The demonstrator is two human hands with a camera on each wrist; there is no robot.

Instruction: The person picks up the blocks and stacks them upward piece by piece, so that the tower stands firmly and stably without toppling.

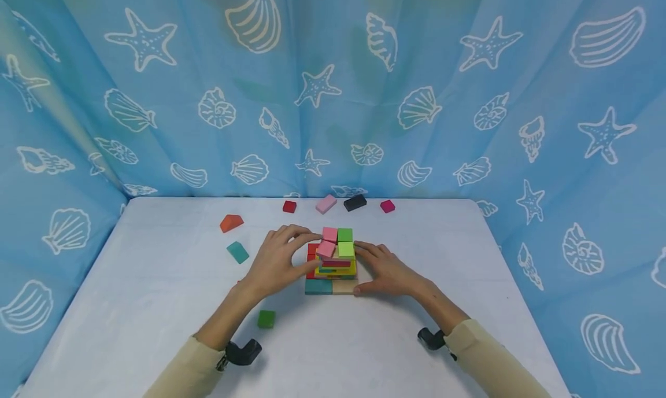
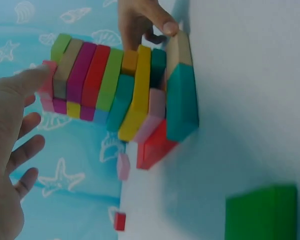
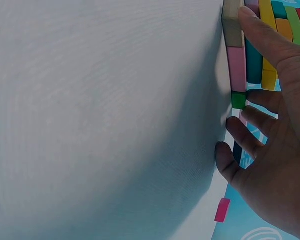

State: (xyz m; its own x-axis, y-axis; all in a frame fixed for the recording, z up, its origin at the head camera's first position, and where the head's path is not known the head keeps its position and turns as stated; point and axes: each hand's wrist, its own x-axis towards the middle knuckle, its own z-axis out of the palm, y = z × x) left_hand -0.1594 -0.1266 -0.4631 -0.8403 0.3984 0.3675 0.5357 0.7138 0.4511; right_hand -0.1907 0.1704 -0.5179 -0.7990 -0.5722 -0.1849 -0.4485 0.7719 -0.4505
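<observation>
A layered tower of coloured wooden blocks [image 1: 338, 268] stands on a wider base at mid-table. On top are two pink cubes [image 1: 326, 249] on the left, a green cube [image 1: 345, 234] and a light green cube [image 1: 346, 250] on the right. My left hand [image 1: 278, 259] is at the tower's upper left. In the left wrist view its thumb touches a pink cube [image 2: 46, 87], the other fingers spread apart. Low on the right side, my right hand [image 1: 390, 272] spreads round the base, its thumb on the beige base block [image 3: 233, 27] beside a teal one [image 1: 318, 287].
Left of the tower lie an orange block [image 1: 231, 223], a teal block [image 1: 237, 252] and a green cube [image 1: 266, 319]. Along the back edge are a red block [image 1: 289, 206], a pink block [image 1: 326, 203], a black block [image 1: 355, 202] and a magenta block [image 1: 387, 206]. A blue curtain [image 1: 333, 126] hangs behind.
</observation>
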